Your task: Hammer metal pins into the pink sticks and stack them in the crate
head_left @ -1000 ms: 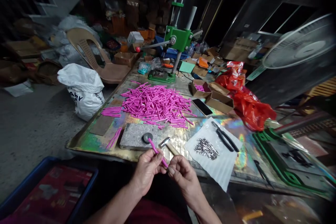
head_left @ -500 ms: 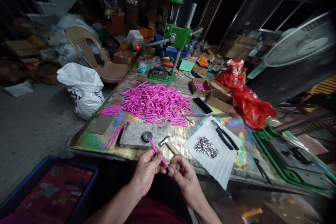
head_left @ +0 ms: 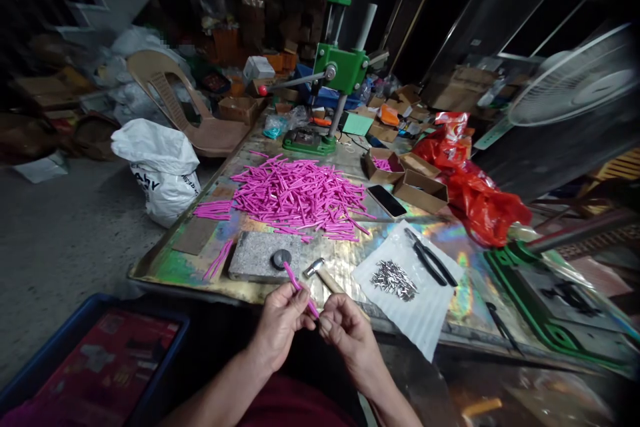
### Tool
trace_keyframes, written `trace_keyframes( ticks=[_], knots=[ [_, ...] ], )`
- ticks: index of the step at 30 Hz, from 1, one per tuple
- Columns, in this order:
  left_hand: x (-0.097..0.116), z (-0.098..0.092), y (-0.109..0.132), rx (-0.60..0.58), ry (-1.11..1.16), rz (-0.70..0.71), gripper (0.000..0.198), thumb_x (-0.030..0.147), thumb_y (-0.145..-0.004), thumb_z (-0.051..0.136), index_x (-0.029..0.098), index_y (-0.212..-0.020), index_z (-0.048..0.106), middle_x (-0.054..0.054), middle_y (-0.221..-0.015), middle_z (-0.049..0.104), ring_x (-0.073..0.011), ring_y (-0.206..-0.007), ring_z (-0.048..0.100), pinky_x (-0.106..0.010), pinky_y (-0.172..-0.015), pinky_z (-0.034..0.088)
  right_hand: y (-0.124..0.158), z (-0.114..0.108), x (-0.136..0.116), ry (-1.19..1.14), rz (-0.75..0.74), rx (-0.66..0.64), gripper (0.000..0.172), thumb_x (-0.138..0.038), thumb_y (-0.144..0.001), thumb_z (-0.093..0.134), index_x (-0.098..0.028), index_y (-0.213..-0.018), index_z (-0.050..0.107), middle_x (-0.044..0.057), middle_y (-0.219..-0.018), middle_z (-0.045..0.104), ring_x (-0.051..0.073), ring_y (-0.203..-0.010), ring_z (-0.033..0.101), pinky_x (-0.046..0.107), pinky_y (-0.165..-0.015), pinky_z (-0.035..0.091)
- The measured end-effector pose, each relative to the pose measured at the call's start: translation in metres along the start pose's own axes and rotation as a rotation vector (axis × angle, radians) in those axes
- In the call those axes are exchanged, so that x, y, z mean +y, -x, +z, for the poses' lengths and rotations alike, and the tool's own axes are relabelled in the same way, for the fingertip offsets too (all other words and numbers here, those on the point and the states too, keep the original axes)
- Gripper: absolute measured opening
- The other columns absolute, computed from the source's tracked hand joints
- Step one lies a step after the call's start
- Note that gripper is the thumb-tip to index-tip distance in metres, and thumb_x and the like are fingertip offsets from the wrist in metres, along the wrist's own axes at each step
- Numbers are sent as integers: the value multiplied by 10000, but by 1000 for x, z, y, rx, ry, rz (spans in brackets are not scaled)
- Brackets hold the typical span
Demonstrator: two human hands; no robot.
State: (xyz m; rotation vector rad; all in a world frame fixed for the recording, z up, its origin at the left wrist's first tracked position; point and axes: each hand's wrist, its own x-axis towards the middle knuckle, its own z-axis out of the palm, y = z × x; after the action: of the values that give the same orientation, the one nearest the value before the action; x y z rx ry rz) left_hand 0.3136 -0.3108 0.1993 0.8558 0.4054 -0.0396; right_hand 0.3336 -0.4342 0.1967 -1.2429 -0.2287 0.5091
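Note:
In front of my body, my left hand (head_left: 277, 323) is closed around a thin pink stick (head_left: 291, 275), thumb on top. The stick slants from the granite slab down to my right fingertips. My right hand (head_left: 347, 333) pinches at its near end; whatever sits between those fingertips is hidden. Just beyond, a grey stone slab (head_left: 255, 255) carries a round dark metal piece (head_left: 281, 258), which the stick's far end overlaps in view. A hammer (head_left: 315, 268) lies right of the slab, its handle partly behind my right hand. Small metal pins (head_left: 395, 280) are heaped on a white foam sheet (head_left: 423, 330).
A large pile of pink sticks (head_left: 300, 193) covers the middle of the table. Black-handled pliers (head_left: 430, 260) lie on the sheet. Beyond are a phone (head_left: 387, 201), cardboard boxes (head_left: 420, 191) and a green press (head_left: 343, 67). A blue tub (head_left: 183, 333) stands at lower left.
The view has shifted very slightly. Both hands keep almost the same position, and the pink stick stays between them.

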Motion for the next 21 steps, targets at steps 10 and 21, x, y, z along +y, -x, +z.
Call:
trace_keyframes(
  ticks=[10, 21],
  knots=[
    [-3, 0, 0, 5, -111, 63, 240, 345, -646, 663, 136, -661, 545, 31, -545, 533, -64, -459, 478, -173, -437, 405, 0, -2, 3, -10, 24, 24, 239, -356, -702, 617, -198, -729, 440, -66, -544, 423, 72, -481, 324, 200, -462, 252],
    [-6, -3, -1, -6, -210, 126, 219, 341, -682, 628, 138, -666, 549, 35, -551, 540, -54, -421, 463, -176, -437, 375, -2, -2, 10, -78, 52, 91, 270, -332, -681, 642, -205, -779, 425, -81, -520, 414, 72, -473, 341, 201, -471, 249]
  ],
)
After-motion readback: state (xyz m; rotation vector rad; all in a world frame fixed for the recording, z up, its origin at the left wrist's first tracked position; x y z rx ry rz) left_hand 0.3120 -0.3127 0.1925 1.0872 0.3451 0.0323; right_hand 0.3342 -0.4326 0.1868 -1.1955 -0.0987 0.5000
